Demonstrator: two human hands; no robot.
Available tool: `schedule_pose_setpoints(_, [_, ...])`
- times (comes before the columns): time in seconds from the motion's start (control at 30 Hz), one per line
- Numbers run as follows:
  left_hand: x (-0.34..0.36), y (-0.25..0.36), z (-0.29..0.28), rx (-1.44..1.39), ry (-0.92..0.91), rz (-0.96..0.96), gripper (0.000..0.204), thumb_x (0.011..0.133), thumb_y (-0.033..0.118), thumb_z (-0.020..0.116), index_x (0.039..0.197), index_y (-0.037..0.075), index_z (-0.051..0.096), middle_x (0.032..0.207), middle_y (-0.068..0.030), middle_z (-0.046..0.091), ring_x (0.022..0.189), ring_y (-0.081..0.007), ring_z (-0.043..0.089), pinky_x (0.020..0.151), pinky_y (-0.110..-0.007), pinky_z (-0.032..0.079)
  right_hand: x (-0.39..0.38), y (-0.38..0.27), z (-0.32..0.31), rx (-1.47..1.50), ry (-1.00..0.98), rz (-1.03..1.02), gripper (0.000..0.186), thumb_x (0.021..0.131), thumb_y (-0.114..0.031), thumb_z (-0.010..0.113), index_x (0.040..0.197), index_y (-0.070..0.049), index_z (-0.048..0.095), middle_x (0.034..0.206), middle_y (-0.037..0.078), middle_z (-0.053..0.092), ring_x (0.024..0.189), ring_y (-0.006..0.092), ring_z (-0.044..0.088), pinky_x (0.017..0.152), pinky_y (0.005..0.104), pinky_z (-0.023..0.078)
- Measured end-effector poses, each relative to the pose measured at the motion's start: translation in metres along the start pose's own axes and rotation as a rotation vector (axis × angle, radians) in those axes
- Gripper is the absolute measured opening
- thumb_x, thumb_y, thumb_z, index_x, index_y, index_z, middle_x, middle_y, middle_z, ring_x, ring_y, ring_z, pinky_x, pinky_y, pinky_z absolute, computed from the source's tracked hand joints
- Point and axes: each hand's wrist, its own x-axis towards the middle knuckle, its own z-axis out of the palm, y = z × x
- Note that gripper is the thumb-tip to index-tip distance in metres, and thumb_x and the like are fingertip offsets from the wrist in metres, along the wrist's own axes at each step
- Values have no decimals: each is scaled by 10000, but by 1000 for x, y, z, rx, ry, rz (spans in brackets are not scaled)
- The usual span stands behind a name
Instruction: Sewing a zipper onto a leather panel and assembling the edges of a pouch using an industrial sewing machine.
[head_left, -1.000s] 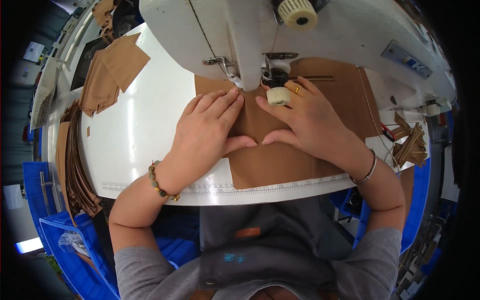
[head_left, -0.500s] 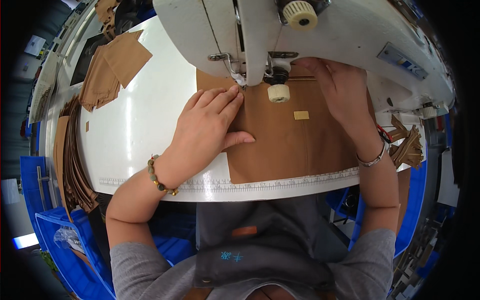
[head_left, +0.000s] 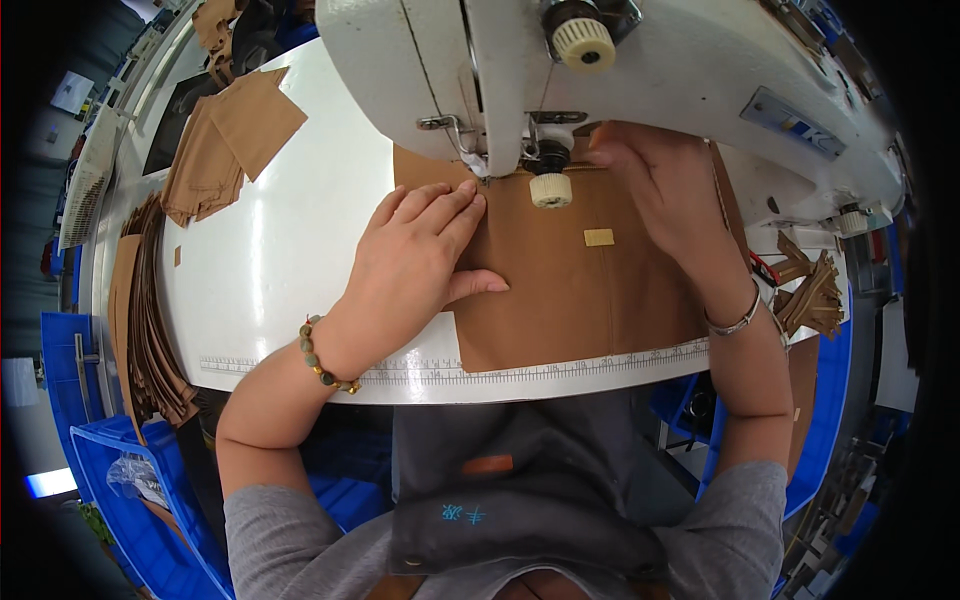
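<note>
Several blue bins (head_left: 182, 465), white table (head_left: 265, 265), brown panel (head_left: 545, 295) atop

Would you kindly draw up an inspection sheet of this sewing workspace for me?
Surface: white table, shiny, with a ruler strip along its near edge.
Job's things: brown piece partly under the sewing machine; a yellow patch on it.
Clutter: stacked brown pieces at far left; scraps at right.
Left hand: lies flat across the brown piece's left edge, fingertips near the needle area.
Right hand: at the brown piece's far right, fingers bent; whether it grips cannot be told.
Cables: nothing seen for certain.
Surroundings: blue bin at lower left.
</note>
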Motion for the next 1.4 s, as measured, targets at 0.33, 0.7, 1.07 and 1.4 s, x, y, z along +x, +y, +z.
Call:
schedule_pose_setpoints(0.33, [-2, -5, 7, -47, 3, -23, 776, 833, 551, 741, 1344, -27, 655, 1418, -126, 644, 1318, -321, 583, 1127, -471, 430, -22, -50, -33, -45, -328, -168, 254, 921, -322, 752, 888, -77, 692, 744, 63, 641, 622, 285, 640, 538, 392, 484])
schedule_pose_setpoints(0.7, [-2, -1, -4, -180, -85, -65, 524, 928, 208, 682, 1418, 33, 621, 1487, -120, 606, 1377, -317, 563, 1160, -429, 434, -12, -155, 46, 311, 15, 114, 1118, 883, -376, 833, 1629, 91, 144, 1058, 92, 680, 680, 168, 667, 619, 297, 545])
schedule_pose_setpoints(1.07, [-11, -11, 1, -209, 98, 76, 568, 953, 244, 614, 1468, 15, 550, 1492, -187, 562, 1357, -339, 556, 1139, -469, 429, -13, -158, 49, 295, 385, -93, 653, 908, -196, 788, 1460, 25, 518, 752, 6, 616, 562, 111, 564, 550, 262, 471])
schedule_pose_setpoints(1.4, [-2, 16, -2, -140, -12, 55, 639, 849, 306, 678, 1419, 22, 621, 1500, -187, 567, 1391, -374, 525, 1155, -489, 409, -32, -146, 19, 421, 73, -104, 475, 877, -186, 784, 1326, -72, 679, 754, 62, 687, 613, 213, 691, 531, 330, 539])
